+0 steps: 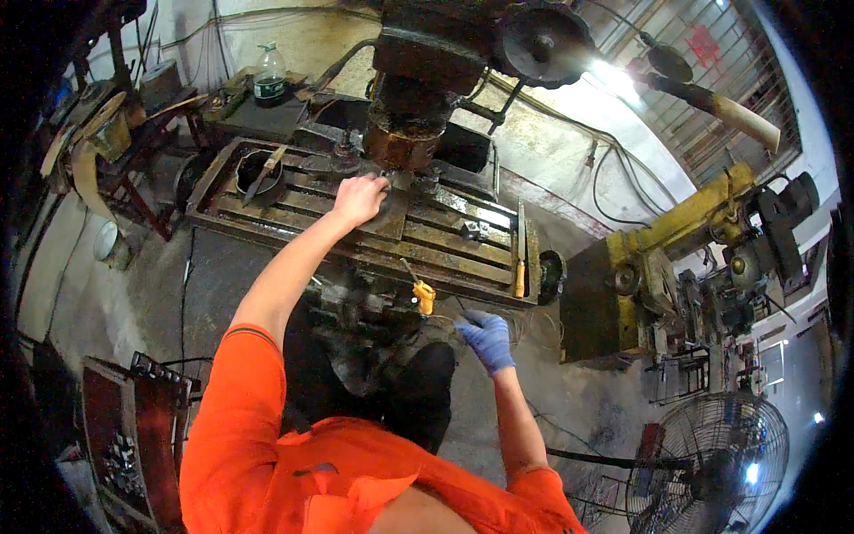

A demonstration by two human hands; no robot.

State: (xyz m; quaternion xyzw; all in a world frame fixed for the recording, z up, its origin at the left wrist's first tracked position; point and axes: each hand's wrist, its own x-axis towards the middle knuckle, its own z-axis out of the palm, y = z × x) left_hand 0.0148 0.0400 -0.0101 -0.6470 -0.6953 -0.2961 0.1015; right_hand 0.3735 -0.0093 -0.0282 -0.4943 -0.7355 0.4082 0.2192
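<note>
My bare left hand (360,201) reaches over the slotted machine table (427,252), just under the dark, oily spindle head (405,138). Its fingers are closed at a small dark part that I cannot make out. My right hand (487,340), in a blue-grey glove, is in front of the table with its fingers loosely stretched to the left; nothing shows in them. A yellow air blow gun (425,298) with a thin nozzle is left of the glove, by the table's front edge. A thin hose trails from it toward the glove.
On the table are a round pan (260,171) with a brush across it, a small metal block (474,231) and a yellow-handled file (521,267). A plastic bottle (269,76) stands behind left. A yellow machine (627,285) and a large fan (712,463) are at the right.
</note>
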